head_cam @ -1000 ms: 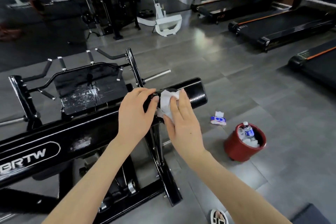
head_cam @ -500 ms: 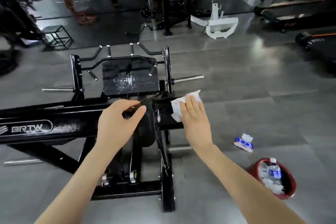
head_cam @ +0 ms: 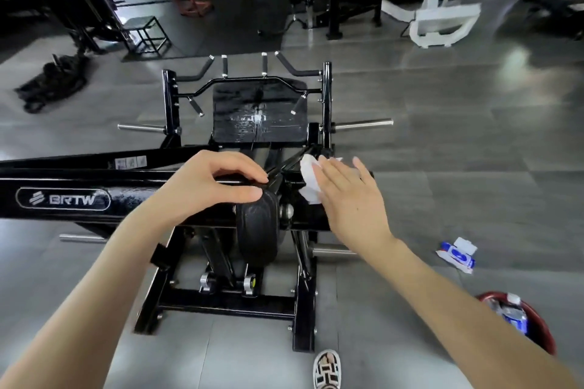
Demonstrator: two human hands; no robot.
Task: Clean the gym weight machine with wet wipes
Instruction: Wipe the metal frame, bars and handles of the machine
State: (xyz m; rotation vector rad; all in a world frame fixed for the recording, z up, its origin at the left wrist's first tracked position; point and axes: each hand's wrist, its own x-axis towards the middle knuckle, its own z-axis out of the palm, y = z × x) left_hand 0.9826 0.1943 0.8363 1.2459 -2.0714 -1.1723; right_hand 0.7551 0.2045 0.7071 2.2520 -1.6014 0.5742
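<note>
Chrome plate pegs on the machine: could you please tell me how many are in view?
4: far-left peg, far-right peg, near-left peg, near-right peg. Others may be hidden.

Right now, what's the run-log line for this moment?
left hand: grips weight machine bar | right hand: flat, pressing wet wipe on machine | floor: wipes pack, red bin

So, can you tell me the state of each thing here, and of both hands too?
left hand: curled over a bar of the weight machine, gripping it
right hand: fingers straight, pressing the wet wipe on the frame
wet wipe: crumpled, partly under the fingers
wipe pack: on the floor, flap lifted
red bin: upright, holds a capped bottle
</note>
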